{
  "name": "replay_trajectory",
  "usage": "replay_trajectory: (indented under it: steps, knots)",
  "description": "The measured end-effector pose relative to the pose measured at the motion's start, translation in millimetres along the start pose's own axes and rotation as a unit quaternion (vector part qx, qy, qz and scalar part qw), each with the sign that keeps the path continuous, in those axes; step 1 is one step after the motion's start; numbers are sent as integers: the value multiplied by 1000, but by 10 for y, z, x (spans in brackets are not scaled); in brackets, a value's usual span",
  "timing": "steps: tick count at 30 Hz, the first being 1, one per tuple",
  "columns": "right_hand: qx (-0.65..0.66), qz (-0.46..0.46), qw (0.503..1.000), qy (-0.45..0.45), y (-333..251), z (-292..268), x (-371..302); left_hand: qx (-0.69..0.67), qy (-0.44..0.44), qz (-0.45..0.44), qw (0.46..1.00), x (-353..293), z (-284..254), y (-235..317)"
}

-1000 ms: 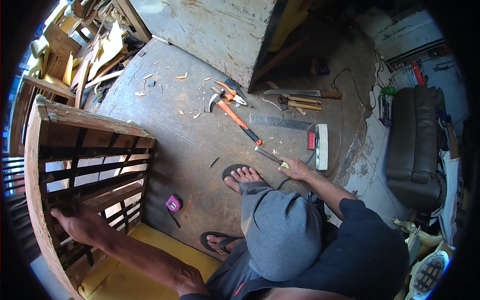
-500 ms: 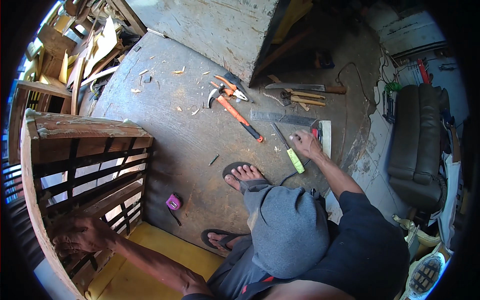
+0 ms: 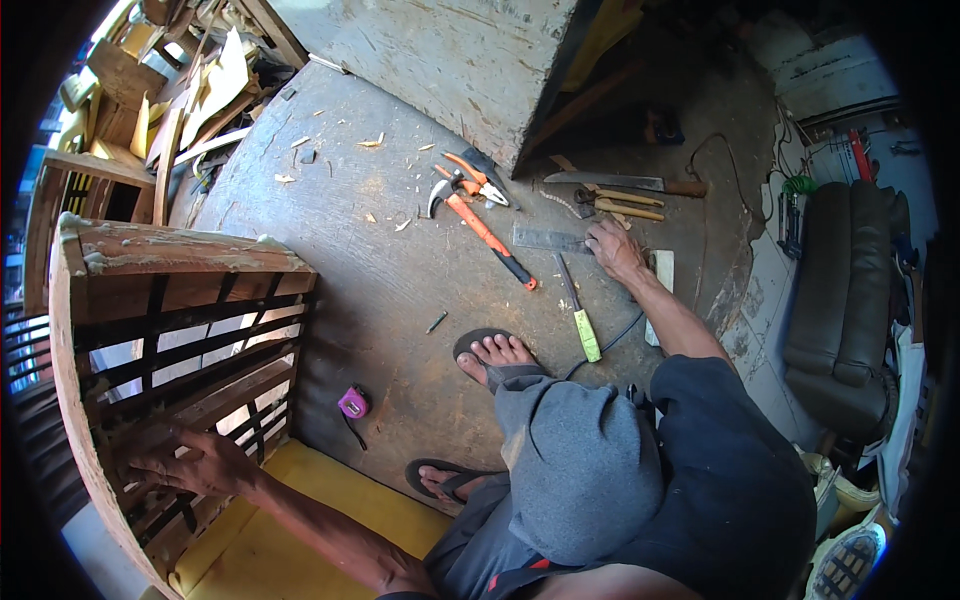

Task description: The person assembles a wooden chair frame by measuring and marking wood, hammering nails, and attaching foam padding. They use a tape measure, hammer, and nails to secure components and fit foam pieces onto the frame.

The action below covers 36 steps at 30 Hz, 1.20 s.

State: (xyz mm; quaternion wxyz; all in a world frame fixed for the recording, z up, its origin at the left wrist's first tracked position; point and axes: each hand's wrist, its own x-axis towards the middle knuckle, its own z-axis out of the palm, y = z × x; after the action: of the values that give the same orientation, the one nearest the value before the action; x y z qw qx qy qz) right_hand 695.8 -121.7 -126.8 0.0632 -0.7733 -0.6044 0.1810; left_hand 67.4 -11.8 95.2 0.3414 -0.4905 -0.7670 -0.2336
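Concrete floor [image 3: 380,290]: right hand [image 3: 612,250] fingers spread on metal square [image 3: 550,238]; left hand [image 3: 190,462] grips crate [image 3: 170,330].

Person wears a dark navy short-sleeved shirt [image 3: 740,480], forearms bare. Grey trousers [image 3: 575,465], baggy, bunched over the knee, a small red mark near the lower hem. Dark flip-flop sandals [image 3: 478,345] on both feet, toes bare. Left hand [image 3: 185,462] and right hand [image 3: 613,250] ungloved.
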Motion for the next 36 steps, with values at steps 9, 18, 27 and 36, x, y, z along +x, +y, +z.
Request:
replay_trajectory:
  steps: [9, 18, 27, 36]
  knots:
    - [-99, 142, 985, 15, 346, -436, 63, -99, -17, -54, 993, -103, 31, 123]
    - [1, 161, 985, 60, 326, -595, 254, -119, 36, -18, 992, -95, -326, 335]
    - [162, -313, 874, -335, -2255, 566, -670, -123, -89, 307, 940, 467, -1116, 416]
    - [130, -344, 918, -145, -2517, 384, 265, -48, -254, 222, 940, 739, -1969, 36]
